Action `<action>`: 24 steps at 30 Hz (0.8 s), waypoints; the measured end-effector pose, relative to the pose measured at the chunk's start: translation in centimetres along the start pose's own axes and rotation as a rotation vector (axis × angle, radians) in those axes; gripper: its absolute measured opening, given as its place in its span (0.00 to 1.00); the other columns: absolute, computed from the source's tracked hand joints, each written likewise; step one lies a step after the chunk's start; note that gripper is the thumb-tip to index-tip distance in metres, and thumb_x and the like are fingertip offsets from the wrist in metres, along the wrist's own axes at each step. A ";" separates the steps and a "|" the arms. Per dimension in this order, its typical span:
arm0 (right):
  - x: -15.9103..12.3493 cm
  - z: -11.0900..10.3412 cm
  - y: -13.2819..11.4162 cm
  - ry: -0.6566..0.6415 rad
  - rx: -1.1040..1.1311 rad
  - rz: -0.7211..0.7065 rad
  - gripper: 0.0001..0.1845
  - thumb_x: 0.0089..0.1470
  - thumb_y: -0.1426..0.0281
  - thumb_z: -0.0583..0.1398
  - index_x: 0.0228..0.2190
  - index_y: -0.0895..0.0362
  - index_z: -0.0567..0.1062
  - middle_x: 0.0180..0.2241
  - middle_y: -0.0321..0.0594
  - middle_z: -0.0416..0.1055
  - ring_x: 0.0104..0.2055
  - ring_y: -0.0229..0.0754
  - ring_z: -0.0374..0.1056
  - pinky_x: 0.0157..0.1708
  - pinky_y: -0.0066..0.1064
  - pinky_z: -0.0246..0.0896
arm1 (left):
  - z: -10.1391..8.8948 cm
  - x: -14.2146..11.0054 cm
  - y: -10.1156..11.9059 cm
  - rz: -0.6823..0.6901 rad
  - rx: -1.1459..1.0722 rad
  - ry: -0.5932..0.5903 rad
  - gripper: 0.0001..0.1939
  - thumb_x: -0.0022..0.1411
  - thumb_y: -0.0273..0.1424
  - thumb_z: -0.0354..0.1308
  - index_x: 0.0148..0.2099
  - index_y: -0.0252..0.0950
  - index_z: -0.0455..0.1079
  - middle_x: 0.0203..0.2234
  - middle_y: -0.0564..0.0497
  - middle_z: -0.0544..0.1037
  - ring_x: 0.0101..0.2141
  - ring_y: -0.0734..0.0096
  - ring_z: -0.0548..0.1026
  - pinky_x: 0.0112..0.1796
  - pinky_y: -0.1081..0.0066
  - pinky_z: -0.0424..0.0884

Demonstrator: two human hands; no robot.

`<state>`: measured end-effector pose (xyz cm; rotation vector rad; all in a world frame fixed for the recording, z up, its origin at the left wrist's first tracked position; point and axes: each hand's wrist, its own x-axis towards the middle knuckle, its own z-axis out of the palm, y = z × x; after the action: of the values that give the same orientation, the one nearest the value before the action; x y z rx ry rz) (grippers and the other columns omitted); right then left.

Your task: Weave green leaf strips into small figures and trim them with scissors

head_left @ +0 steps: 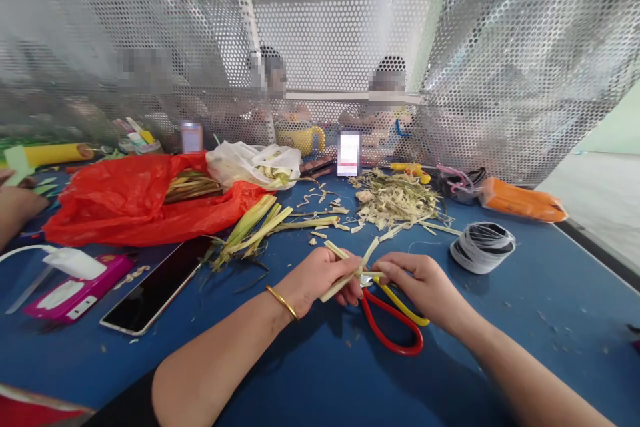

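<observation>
Both of my hands meet over the blue table. My left hand, with a gold bangle on its wrist, pinches several pale green plant strips that cross one another. The fingers of my right hand close on the end of one strip leading from that bundle. Just beneath my hands lie scissors with one red and one yellow handle; their blades are mostly hidden. To the right of my right hand stands a spool of whitish thread.
A heap of shredded strips lies beyond my hands. Left are loose stalks, a red plastic bag, a dark phone and a purple power strip. An orange packet sits far right. A perforated metal screen borders the back; people sit behind it.
</observation>
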<state>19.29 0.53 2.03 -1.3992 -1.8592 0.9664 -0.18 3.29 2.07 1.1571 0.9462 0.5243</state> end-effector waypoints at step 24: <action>-0.7 0.8 -0.8 0.294 -0.311 -0.213 0.09 0.55 0.63 0.59 0.36 0.52 0.78 0.33 0.39 0.73 0.37 0.43 0.68 0.38 0.34 0.58 | 1.4 -0.4 -1.5 0.155 0.473 -0.038 0.21 0.60 0.42 0.50 0.19 0.37 0.63 0.13 0.55 0.66 0.17 0.75 0.64 0.24 0.75 0.58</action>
<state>18.35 -0.40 2.22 -1.3943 -1.9360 0.3544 0.60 1.75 0.89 1.6698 0.9805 0.4095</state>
